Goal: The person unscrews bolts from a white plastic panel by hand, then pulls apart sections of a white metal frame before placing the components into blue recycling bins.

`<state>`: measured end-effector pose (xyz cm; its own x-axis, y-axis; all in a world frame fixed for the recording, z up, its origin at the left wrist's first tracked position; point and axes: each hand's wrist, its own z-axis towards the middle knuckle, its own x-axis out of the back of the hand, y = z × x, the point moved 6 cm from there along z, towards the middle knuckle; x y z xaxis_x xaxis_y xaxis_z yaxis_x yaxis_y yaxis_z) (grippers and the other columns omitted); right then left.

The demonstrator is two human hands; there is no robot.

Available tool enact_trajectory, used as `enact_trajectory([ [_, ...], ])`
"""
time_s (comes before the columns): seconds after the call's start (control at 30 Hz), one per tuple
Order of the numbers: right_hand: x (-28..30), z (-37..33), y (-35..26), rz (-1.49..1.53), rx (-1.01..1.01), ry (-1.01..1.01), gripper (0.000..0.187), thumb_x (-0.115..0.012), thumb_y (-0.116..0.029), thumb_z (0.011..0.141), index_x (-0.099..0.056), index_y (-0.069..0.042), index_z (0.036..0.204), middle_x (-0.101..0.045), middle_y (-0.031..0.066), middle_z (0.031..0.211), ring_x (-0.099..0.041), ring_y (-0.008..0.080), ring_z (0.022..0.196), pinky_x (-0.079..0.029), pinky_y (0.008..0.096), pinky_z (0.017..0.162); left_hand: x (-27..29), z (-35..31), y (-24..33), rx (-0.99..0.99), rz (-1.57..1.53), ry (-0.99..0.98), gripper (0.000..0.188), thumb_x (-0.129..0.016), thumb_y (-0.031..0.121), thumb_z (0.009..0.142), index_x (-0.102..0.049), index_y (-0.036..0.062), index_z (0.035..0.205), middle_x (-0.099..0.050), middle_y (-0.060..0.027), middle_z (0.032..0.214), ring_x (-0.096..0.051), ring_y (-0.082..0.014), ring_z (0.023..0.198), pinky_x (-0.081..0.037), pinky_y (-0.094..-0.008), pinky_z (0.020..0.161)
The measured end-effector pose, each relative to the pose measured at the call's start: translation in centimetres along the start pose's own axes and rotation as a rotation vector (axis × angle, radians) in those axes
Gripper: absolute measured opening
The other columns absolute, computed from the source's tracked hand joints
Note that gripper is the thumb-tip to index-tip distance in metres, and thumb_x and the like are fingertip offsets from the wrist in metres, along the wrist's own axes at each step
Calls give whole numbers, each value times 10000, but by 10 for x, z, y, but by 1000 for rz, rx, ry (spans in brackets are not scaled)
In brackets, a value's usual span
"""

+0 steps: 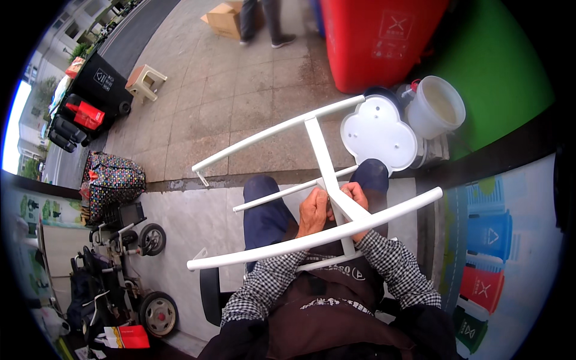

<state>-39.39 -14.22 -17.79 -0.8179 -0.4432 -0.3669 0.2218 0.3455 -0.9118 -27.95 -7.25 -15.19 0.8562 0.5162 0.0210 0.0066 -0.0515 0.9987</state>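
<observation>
A white metal frame with curved legs and a flat cross-brace [323, 157] rests across my lap. My left hand [314, 213] is closed at the crossing of its bars, fingers curled inward. Close beside it, my right hand [355, 197] is also closed, partly behind the flat brace. Whatever the fingertips pinch is hidden by the hands and the bars. Beyond my right knee lies a white clover-shaped stool seat [379, 133] with small holes in it.
A white bucket [440, 108] and a red bin [384, 42] stand at the far right. A wheeled cart [159, 314] and a dotted bag [117, 180] are on the left. Farther off are a small stool [144, 79], a black bin [102, 78], a cardboard box [225, 20] and a person's legs [273, 21].
</observation>
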Motion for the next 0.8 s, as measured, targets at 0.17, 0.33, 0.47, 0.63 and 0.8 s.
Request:
enact_trajectory([
  [0.17,1,0,2,5,-28,-6,208,-462,-263,1116,-486,-57,1115,-639,61,831,-671,127,595,-579,263,520,3,1,7,-69,100,-10,287,-493,227,1097,-552,23,904,-531,-2,703,-465,-75,629,-408,-272,550],
  [0.33,0,-1,0,9,-12,-10,207,-461,-263,1116,-486,-57,1117,-642,63,829,-676,130,601,-581,263,522,1,-1,6,-60,-13,21,279,-506,223,1095,-548,23,905,-528,3,713,-461,-70,641,-402,-266,554],
  [0.47,1,0,2,38,-45,0,206,-459,-261,1116,-487,-56,1120,-641,63,828,-676,132,598,-581,264,520,4,0,8,-109,88,2,284,-509,226,1095,-546,18,907,-529,4,719,-457,-68,649,-393,-266,554],
  [0.63,0,0,2,33,-5,-21,195,-461,-252,1115,-489,-60,1118,-642,62,823,-676,134,592,-579,266,516,0,-2,11,-59,-57,25,285,-514,216,1090,-555,17,890,-521,9,710,-455,-65,642,-391,-267,550],
  [0.8,0,1,3,59,-43,6,191,-460,-248,1115,-490,-59,1115,-645,66,822,-675,133,594,-579,264,513,4,1,13,-77,79,8,286,-509,207,1089,-565,21,880,-530,8,710,-448,-63,634,-387,-258,550],
])
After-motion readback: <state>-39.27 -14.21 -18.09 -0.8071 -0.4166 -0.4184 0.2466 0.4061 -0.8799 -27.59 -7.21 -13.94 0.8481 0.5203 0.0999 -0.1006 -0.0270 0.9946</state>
